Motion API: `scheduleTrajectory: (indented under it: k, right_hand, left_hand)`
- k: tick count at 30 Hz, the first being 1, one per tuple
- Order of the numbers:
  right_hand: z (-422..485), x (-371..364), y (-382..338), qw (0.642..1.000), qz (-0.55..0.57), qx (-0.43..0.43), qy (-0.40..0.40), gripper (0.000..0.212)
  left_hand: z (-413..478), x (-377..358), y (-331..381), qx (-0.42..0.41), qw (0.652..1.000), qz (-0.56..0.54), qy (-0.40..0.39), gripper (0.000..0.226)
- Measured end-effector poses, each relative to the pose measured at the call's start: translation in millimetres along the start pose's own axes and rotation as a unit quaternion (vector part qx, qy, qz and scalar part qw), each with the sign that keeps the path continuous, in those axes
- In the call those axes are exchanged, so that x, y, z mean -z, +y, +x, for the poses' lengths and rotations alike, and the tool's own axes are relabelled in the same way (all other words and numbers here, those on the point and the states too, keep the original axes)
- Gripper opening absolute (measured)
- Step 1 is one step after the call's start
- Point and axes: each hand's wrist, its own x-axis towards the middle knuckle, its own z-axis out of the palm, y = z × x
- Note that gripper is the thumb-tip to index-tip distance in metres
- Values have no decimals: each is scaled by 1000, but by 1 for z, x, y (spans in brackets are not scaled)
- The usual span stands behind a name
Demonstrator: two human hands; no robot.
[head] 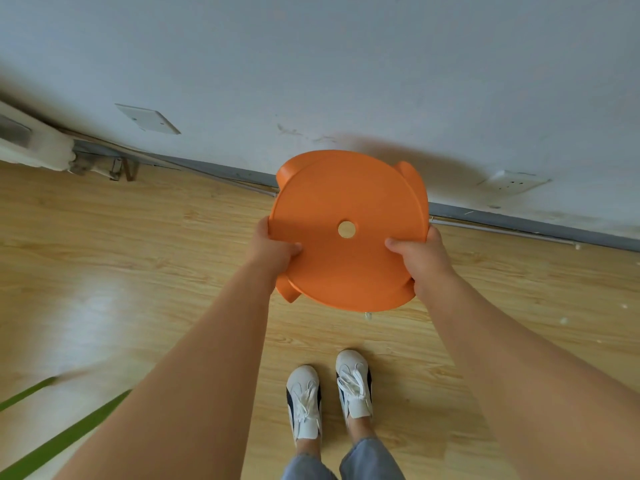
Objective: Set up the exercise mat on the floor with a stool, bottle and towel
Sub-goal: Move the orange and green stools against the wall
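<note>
An orange plastic stool (346, 202) with a round seat and a hole in its middle is held up in front of me, close to the wall. My left hand (273, 249) grips the seat's left rim, thumb on top. My right hand (420, 258) grips the right rim the same way. The stool's legs point away from me and only their tops show. A strip of green exercise mat (59, 441) shows at the bottom left on the floor. No bottle or towel is in view.
A white wall (346, 81) with two socket plates (512, 181) runs across the top, with a grey skirting board at its foot. A white radiator pipe (34, 150) is at the far left. My feet in white shoes (329, 393) stand on the wooden floor.
</note>
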Motion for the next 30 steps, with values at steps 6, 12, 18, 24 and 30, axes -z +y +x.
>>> scheduleTrajectory:
  k: [6,12,18,24,30]
  right_hand:
    - [-19,-14,-16,972,-200,33,115,67]
    - [-67,-40,-27,922,-323,193,90,58]
    - [-128,-78,-21,897,-367,241,-46,50]
    - [-193,-133,-2,827,-456,279,-175,48]
    - [-264,-200,33,762,-509,316,-248,46]
  left_hand:
    - [-18,-4,1,-26,996,73,35,77]
    - [-56,14,-7,-21,997,55,53,72]
    - [-105,54,-30,-10,996,24,81,58]
    - [-150,125,-76,27,985,-61,158,51]
    - [-187,205,-153,83,953,-156,247,50]
